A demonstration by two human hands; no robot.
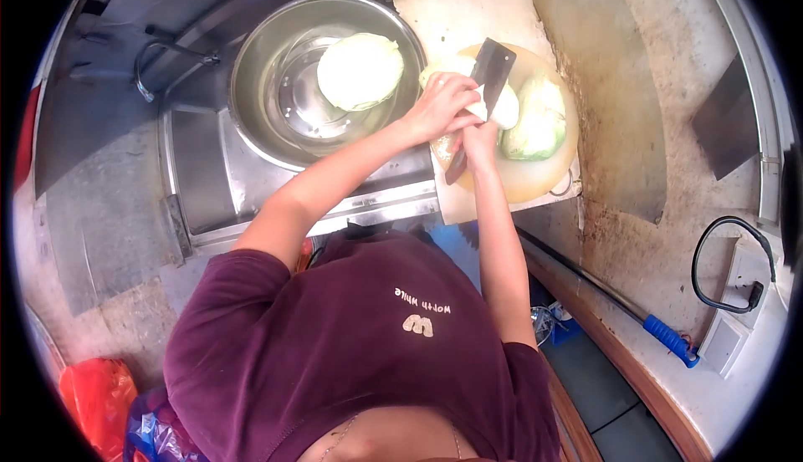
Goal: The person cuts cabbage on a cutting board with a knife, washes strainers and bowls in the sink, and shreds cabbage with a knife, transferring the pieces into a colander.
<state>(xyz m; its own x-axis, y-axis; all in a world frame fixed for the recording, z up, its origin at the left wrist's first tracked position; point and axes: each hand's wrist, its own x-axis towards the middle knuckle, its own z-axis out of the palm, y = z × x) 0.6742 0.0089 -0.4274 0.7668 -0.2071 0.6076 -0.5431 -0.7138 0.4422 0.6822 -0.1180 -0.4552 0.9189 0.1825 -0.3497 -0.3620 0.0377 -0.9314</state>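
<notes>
My right hand (480,142) is closed round the handle end of a cleaver (495,62), whose dark, broad blade points away from me over the round cutting board (548,179). Fingers bent, my left hand (443,109) grips a pale vegetable piece (477,109) against the left side of the blade. The glare hides what kind it is. Another pale piece (505,109) shows right of the blade. A pale green cabbage (535,119) lies at the board's right. A second blade (457,165) lies below my left hand, partly hidden.
A large steel basin (251,86) stands left of the board, with a round cabbage (360,71) in it. Faucets rise behind it. A worn wall borders the right side, with a blue-handled pole (669,341) and a socket with a black cable (698,270). A red plastic bag (96,403) sits lower left.
</notes>
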